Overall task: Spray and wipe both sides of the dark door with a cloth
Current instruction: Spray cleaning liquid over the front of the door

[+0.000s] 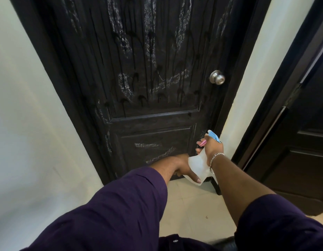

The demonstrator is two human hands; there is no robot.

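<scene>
The dark door (148, 78) stands closed, wet streaks and foamy patches running down this side. The right hand (212, 147) has its grip clamped round the neck of the spray bottle (197, 166), nozzle aimed low at the bottom panel. The left hand (182, 169) steadies the bottle's base, one finger out straight (no cloth visible anywhere). Likely risk: runoff dripping past the bottom edge onto the tiled floor (193, 211), left slippery before wiping begins

Pale walls (21, 105), tiled floor (193, 211), second dark door (305, 160) on the right
</scene>
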